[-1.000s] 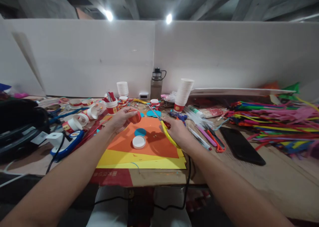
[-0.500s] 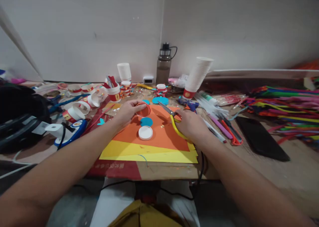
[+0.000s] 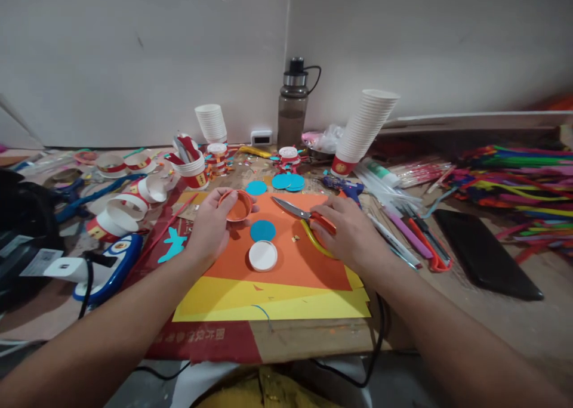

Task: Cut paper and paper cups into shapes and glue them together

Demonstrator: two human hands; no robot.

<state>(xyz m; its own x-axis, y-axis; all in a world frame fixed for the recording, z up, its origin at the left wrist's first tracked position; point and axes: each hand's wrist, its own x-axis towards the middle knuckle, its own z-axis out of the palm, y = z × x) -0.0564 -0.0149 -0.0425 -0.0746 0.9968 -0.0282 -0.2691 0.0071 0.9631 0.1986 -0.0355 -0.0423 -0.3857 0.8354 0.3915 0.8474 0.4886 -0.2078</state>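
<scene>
My left hand [image 3: 213, 220] is closed on a small round red ring [image 3: 236, 206], held over the left part of the orange paper [image 3: 286, 262]. My right hand [image 3: 342, 226] rests on the paper's right side, fingers around the red and yellow handles of the scissors [image 3: 293, 208], whose blades point left and look closed. Between my hands lies a blue disc [image 3: 262, 231], with a round white lid [image 3: 263, 256] just below it. More blue discs [image 3: 289, 182] lie beyond the paper's far edge. Yellow sheets [image 3: 268, 303] show under the orange one.
A bottle [image 3: 292, 113] and a stack of paper cups [image 3: 364, 133] stand at the back. Cut cups [image 3: 111, 220] and a blue-white device [image 3: 110, 268] are left. Pens [image 3: 409, 229], a black phone [image 3: 487, 253] and colourful pipe cleaners [image 3: 528, 187] lie right.
My left hand has moved left and down with the ring, now tilted open toward me. The scissors have lowered to the paper, blades nearer together. The camera view has shifted a little.
</scene>
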